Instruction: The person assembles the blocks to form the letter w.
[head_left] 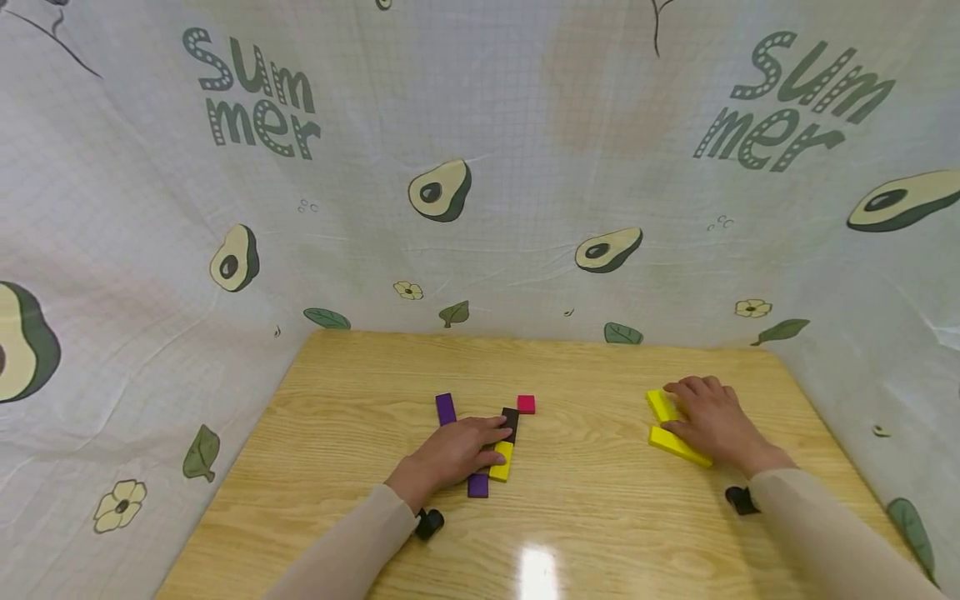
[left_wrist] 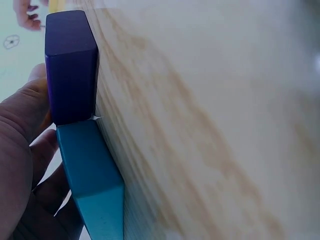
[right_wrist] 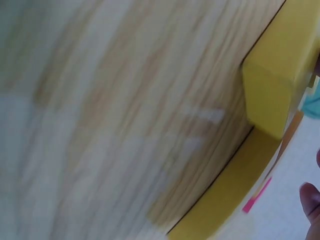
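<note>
My left hand (head_left: 457,454) lies over a group of blocks with its fingers extended, touching a black block (head_left: 510,423) and a yellow block (head_left: 501,462). A purple block (head_left: 446,408) shows behind this hand, and another purple block (head_left: 477,486) in front. Beside the left fingers, the left wrist view has a purple block (left_wrist: 72,70) end to end with a teal block (left_wrist: 92,165). On the right, my right hand (head_left: 716,421) is spread loosely at two yellow blocks: a farther one (head_left: 660,406) and a nearer one (head_left: 678,446). Its palm side is hidden from above.
A small pink-red block (head_left: 527,404) sits just behind and right of the black one. The wooden table (head_left: 585,517) is bordered by a white printed cloth (head_left: 517,267) at the back and sides. Dark wrist devices (head_left: 429,524) show at both cuffs.
</note>
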